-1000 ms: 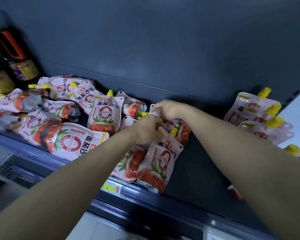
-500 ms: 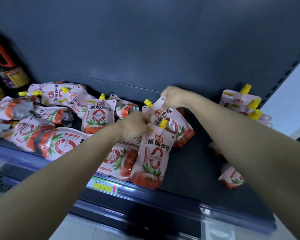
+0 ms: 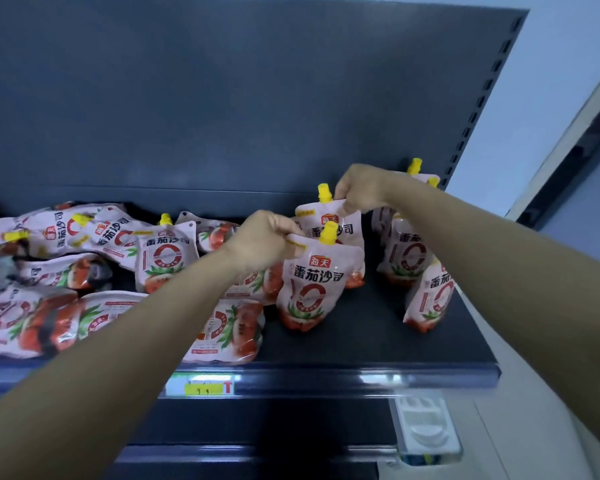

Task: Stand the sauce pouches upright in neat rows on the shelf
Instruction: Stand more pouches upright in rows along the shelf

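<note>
Pink plastic pinched at its top corner, the front pouch (image 3: 312,285) stands upright in our left hand (image 3: 262,239). Our right hand (image 3: 359,192) grips the top edge of the rear pouch (image 3: 336,225) just behind. Both sit on the dark shelf (image 3: 361,341), between a toppled heap of pouches (image 3: 84,244) and standing pouches (image 3: 409,258).

The dark shelf (image 3: 361,344) carries a heap (image 3: 49,317) of pouches on its left half — flat, overlapping, yellow caps pointing every way. Near the middle a front pouch (image 3: 312,285) stands upright, with a rear pouch (image 3: 333,225) just behind it. At the right end a row (image 3: 409,261) of pouches stands upright, running front to back — bare shelf in between. A yellow price tag (image 3: 205,388) sits on the front edge.
</note>
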Demonstrator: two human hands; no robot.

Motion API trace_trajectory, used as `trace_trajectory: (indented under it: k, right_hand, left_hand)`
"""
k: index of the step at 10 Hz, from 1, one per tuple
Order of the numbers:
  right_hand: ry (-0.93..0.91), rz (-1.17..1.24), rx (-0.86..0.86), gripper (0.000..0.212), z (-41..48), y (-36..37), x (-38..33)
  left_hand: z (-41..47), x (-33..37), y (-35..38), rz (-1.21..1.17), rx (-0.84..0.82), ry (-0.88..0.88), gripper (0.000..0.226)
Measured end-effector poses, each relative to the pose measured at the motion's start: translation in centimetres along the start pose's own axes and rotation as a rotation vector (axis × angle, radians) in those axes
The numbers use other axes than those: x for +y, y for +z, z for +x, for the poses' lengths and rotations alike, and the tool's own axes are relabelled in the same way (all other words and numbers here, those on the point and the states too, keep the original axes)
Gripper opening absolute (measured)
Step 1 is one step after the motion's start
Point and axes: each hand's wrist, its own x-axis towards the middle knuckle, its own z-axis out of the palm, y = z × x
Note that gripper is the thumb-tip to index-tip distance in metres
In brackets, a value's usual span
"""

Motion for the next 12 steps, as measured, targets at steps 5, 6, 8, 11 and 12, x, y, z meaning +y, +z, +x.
trace_trajectory:
  k: [5, 6, 8, 11, 12]
  right_hand:
    - [0.107, 0.112, -0.257, 0.025, -2.7, -0.2, 0.7]
    - [0.104, 0.176, -0.332, 0.014, -2.7, -0.2, 0.6]
    - [0.101, 0.268, -0.567, 0.008, -3.1, -0.8, 0.3]
    - [0.035, 0.362, -0.485, 0.025, -1.9, -5.3, 1.4]
    - [-0.040, 0.445, -0.252, 0.024, -0.4, -4.9, 0.6]
  left_hand:
    - [-0.9, 0.3, 1.1, 0.126, -0.080, 0.113, 0.018]
    - [-1.1, 0.3, 1.7, 0.102, -0.105, 0.104, 0.018]
    - [-1.3, 0.5, 1.6, 0.084, -0.189, 0.101, 0.017]
    - [-0.6, 1.8, -3.9, 0.117, -0.158, 0.136, 0.025]
    - [0.5, 1.1, -5.1, 0.162, 0.015, 0.111, 0.021]
